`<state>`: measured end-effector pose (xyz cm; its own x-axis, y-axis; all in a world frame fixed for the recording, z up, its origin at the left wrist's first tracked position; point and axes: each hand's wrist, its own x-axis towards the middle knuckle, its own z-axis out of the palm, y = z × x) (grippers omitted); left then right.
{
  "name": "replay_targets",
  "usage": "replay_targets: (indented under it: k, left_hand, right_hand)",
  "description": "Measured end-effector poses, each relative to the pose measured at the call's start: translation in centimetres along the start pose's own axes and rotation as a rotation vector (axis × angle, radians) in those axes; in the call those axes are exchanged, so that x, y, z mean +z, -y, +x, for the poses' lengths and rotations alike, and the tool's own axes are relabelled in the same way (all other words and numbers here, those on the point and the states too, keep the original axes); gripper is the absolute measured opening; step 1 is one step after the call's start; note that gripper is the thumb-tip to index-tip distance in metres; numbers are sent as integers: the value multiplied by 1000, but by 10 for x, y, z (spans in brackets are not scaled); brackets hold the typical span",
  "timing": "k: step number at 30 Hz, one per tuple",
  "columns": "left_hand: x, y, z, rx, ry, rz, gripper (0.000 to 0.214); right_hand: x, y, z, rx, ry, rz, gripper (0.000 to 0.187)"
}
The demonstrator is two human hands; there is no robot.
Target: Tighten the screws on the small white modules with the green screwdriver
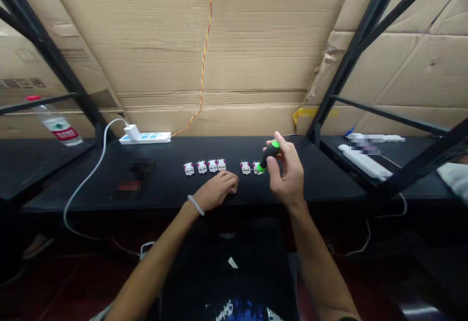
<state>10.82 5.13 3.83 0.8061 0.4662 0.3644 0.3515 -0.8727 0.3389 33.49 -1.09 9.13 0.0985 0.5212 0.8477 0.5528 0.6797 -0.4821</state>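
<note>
My right hand [288, 170] is closed on a screwdriver [269, 156] with a black and bright green handle, tilted so its tip points down and left. Just below the handle lies a small white-and-purple part [258, 169], partly covered by it, beside a like part [245, 167]. My left hand [217, 188] rests on the black table with its fingers curled; whatever is in them is hidden. Close above it a row of several similar parts begins, from the nearest part [221, 164] to the leftmost part [188, 168].
A white power strip [146, 138] with a plugged-in charger [132, 131] stands at the back left, its cable [82, 177] hanging over the table edge. Blurred dark and red items [133, 177] lie at left. Black metal frame posts [343, 72] rise on both sides before a cardboard wall [256, 33].
</note>
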Motion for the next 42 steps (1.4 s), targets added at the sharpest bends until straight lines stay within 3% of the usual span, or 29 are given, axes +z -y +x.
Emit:
replay_targets:
  k: [21,42]
  left_hand:
    - [5,1,-2,47,22,295,20]
    - [1,-7,-2,-29,-93,155,27]
  right_hand:
    - [-2,2,3,-44,31,-5,55]
    - [-3,4,4,-64,32,-8,55]
